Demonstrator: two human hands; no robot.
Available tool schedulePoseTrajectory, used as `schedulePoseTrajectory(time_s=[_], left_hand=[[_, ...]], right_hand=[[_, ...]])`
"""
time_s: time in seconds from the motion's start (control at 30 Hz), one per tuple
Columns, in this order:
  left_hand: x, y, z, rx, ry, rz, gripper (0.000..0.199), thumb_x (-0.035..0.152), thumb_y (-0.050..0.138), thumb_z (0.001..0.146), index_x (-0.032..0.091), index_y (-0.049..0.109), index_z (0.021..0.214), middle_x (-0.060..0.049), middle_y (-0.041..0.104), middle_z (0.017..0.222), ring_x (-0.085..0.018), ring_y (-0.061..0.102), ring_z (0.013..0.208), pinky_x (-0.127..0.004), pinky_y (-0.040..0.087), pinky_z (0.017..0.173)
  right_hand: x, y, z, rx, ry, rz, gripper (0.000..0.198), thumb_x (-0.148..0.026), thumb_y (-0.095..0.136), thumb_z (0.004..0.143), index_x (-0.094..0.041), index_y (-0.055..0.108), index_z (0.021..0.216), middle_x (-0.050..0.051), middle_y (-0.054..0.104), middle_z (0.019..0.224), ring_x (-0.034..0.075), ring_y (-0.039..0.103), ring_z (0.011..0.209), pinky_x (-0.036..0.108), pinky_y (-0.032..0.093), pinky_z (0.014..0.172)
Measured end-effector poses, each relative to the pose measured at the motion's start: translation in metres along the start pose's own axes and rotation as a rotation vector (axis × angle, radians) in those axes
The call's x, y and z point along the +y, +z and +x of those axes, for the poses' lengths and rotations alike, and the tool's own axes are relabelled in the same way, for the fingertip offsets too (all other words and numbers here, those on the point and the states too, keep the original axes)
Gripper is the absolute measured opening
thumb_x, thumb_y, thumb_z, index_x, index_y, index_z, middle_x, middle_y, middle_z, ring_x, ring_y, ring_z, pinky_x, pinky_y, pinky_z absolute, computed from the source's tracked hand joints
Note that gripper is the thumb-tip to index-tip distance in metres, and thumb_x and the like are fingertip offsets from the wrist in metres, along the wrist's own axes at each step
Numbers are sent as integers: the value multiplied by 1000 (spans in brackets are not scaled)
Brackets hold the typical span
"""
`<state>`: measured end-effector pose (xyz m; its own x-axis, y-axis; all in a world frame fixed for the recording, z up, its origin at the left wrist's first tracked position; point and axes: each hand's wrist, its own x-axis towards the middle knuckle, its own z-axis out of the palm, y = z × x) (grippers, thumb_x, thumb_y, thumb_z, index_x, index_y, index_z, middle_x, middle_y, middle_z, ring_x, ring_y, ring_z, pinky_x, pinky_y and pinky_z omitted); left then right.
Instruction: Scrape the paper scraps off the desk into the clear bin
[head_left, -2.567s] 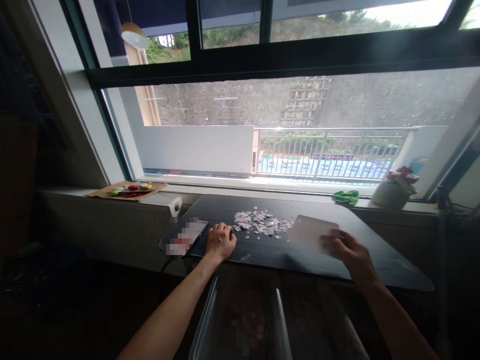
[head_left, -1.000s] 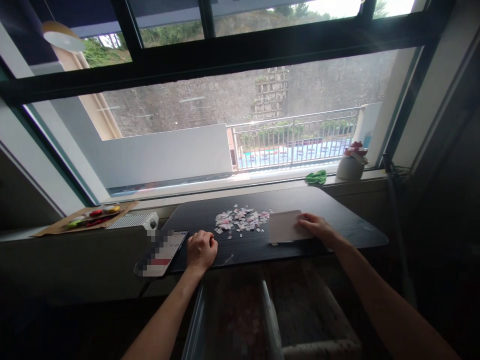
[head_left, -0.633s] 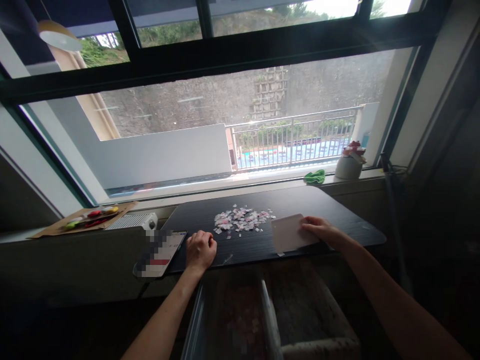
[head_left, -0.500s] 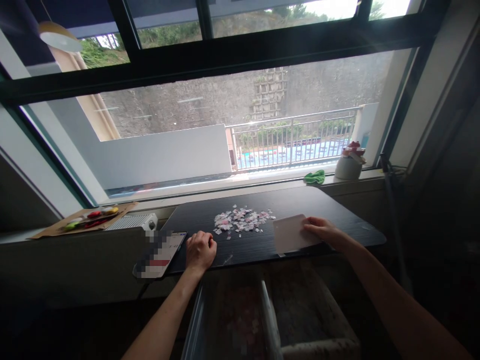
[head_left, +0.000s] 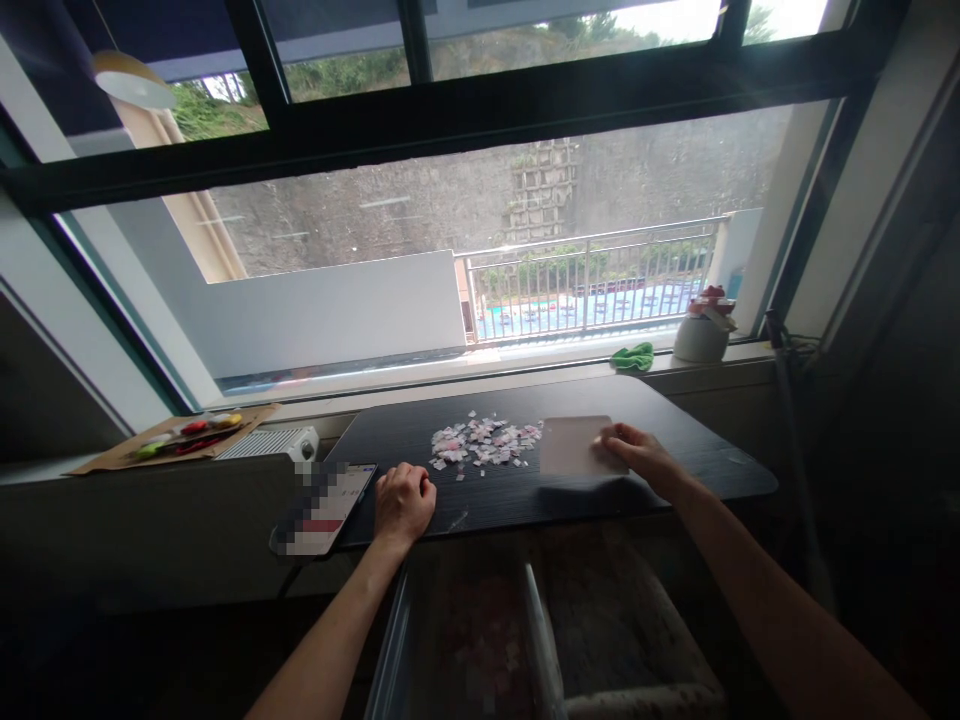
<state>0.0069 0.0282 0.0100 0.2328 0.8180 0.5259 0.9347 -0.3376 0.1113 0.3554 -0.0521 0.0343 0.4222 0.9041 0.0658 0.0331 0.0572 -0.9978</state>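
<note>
My right hand pinches the right side of a thin pale rectangular card, held tilted just above the dark table, with a shadow under it. The card's left edge comes up to a loose heap of small paper bits, white with some pinkish ones, in the table's middle. My left hand rests at the near table edge with its fingers curled into a loose fist; nothing shows in it. Close to its left is a phone, partly blurred, over the table's left edge.
Below the table's front edge stands an open clear bin with paper bits dimly inside. On the windowsill are a green cloth and a white jug with a reddish top. Brown paper with colourful items lies at left.
The card has risen off the table near its front edge and moved away from me, toward the paper bits. My left hand has stayed in place.
</note>
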Motion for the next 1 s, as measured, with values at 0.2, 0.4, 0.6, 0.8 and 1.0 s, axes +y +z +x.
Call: schedulePoseTrajectory(time_s=[0.2, 0.4, 0.6, 0.8, 1.0], left_hand=[[-1, 1, 0, 19, 4, -3, 18, 21, 46, 80, 20, 64, 79, -6, 65, 86, -22, 58, 86, -36, 41, 82], [0, 1, 0, 14, -6, -16, 17, 20, 47, 80, 20, 64, 78, -6, 65, 86, -22, 57, 86, -36, 41, 82], [4, -2, -1, -28, -28, -21, 19, 20, 46, 82, 18, 64, 81, -7, 64, 88, -22, 57, 88, -37, 40, 85], [6, -3, -1, -40, -43, -31, 17, 19, 47, 81, 17, 65, 82, -8, 63, 89, -23, 56, 89, -37, 40, 86], [8, -3, -2, -45, -71, -41, 17, 18, 48, 81, 18, 65, 82, -7, 63, 89, -21, 56, 90, -35, 39, 85]], right_hand=[[10, 37, 17, 99, -100, -106, 10, -20, 62, 64, -18, 60, 74, 1, 70, 66, 16, 67, 59, 24, 53, 53], [22, 59, 3, 3, -98, -93, 12, -25, 63, 64, -21, 60, 75, 0, 71, 69, 17, 68, 60, 25, 54, 51], [17, 36, -11, 62, -106, -59, 17, -28, 64, 65, -21, 60, 80, 3, 74, 75, 21, 71, 68, 29, 56, 56], [24, 31, -29, 95, -104, -134, 18, -31, 64, 67, -22, 61, 82, 3, 74, 71, 23, 71, 67, 30, 56, 55], [22, 54, -38, -135, -16, -13, 30, -35, 71, 61, -20, 62, 86, 4, 75, 78, 25, 71, 73, 33, 58, 61]])
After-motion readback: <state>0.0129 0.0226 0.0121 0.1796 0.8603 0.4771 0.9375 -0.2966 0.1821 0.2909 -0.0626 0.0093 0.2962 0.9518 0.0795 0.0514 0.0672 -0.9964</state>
